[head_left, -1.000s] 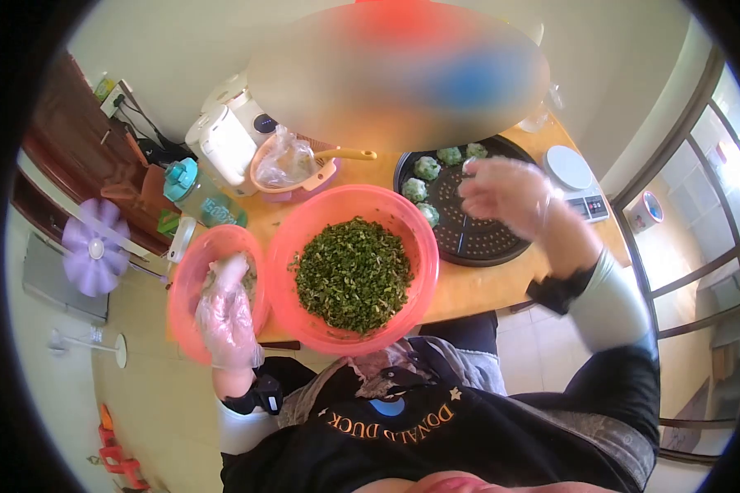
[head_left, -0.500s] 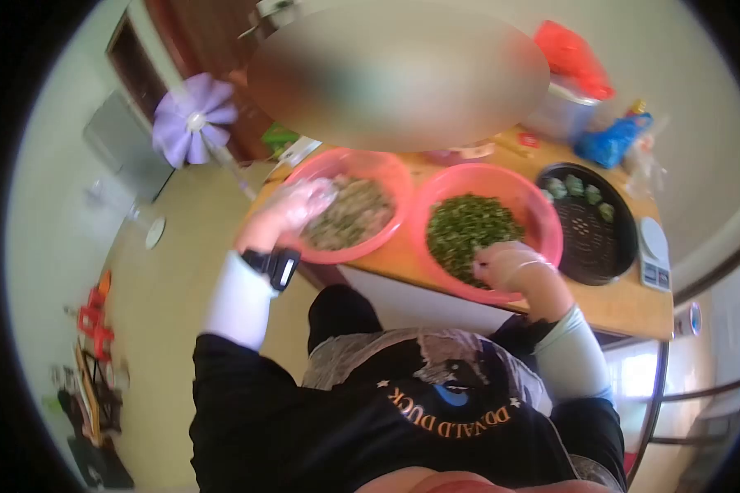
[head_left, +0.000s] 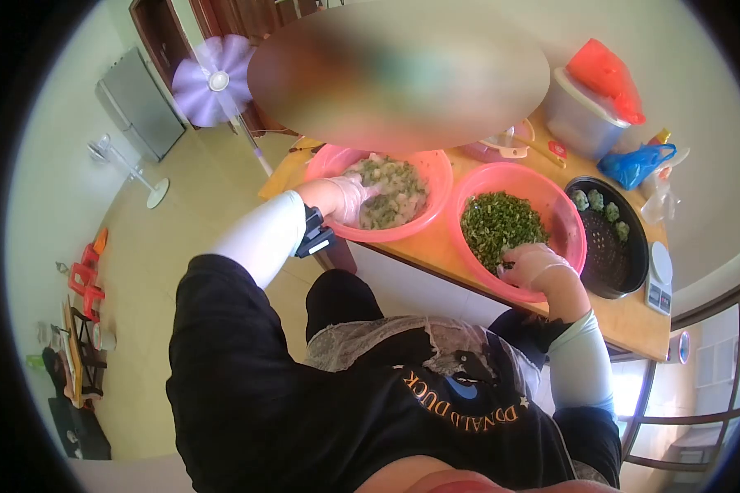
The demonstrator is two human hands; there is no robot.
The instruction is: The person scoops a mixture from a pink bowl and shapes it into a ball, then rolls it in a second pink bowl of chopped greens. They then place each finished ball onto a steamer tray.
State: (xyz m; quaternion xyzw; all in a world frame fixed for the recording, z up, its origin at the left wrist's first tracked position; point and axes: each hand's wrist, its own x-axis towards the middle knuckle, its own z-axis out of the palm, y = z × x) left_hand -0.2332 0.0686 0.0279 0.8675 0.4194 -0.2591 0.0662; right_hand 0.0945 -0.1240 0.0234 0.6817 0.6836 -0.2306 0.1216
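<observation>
My left hand (head_left: 350,201), in a clear plastic glove, reaches into the left pink basin (head_left: 441,197). Its thumb stands apart from the fingers, which dip partly out of sight into a pale, lumpy mixture flecked with green (head_left: 399,193). In the right pink basin (head_left: 569,205) lies a heap of chopped green leaves (head_left: 501,222). Also gloved, my right hand (head_left: 538,266) rests at the near edge of this heap, fingers curled into the leaves. How much it grips is hidden by the hand itself.
Right of the basins, a round black perforated tray (head_left: 604,255) holds several greenish balls (head_left: 611,212) along its rim. Beside it are a white scale (head_left: 659,275) and a blue plastic bag (head_left: 637,167). A tub (head_left: 584,115) stands behind. A purple fan (head_left: 218,80) stands beyond the table's left end.
My left hand has gone from above the basin's left side down into the pale mixture. My right hand stays in the greens. The view has shifted, so the table appears farther right.
</observation>
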